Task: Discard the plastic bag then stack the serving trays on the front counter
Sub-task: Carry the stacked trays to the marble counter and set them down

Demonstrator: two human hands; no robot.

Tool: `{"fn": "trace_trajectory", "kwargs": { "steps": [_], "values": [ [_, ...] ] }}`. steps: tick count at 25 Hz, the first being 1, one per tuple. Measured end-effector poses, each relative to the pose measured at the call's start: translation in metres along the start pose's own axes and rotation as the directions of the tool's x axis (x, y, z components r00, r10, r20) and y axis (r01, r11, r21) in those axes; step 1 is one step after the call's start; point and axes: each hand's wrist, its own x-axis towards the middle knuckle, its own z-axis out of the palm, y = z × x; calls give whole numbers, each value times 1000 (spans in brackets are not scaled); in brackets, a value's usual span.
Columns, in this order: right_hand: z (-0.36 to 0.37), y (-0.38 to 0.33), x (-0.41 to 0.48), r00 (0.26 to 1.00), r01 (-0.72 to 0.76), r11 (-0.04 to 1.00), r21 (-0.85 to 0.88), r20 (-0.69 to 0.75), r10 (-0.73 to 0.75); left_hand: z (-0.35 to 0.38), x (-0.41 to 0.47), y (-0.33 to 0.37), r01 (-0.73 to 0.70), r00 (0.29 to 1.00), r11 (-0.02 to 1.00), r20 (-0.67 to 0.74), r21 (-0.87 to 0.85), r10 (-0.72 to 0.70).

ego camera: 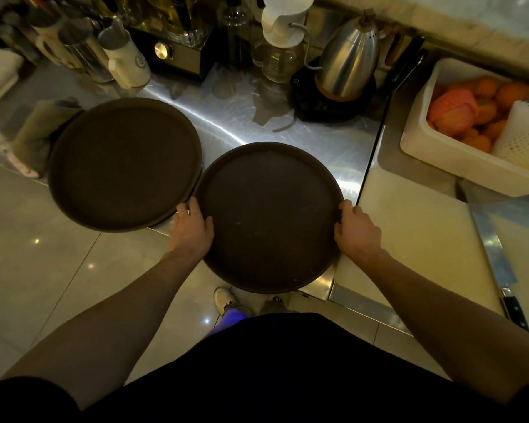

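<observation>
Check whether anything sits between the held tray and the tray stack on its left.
Nothing visible does. The held tray, gripped by left hand and right hand, already borders the tray stack.

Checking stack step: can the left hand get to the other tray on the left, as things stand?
Probably not yet: the left hand grips the rim of the near tray, as does the right hand. The left tray sits right beside it with nothing between; it must let go first.

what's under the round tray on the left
Under the left tray a second rim shows along its near edge, so it seems to rest on another tray. Its far part lies over the steel counter, its near part overhangs the floor. How many trays lie beneath is hidden.
</observation>
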Motion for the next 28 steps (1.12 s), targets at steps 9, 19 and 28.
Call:
{"fn": "trace_trajectory", "kwargs": {
  "steps": [9, 19, 28],
  "values": [
    [-20, -39, 24, 970, 197, 980, 36, -155, -189, -17, -17, 8, -50, 993, 997, -108, -60, 43],
    [-27, -155, 38, 890, 455, 889, 52, -73, -451, -61, -9, -40, -4, 945, 995, -325, -99, -28],
    [-5, -294, 54, 920, 391, 917, 79, 3, -392, -125, 78, -162, 53, 958, 984, -268, -172, -99]
  ]
}}
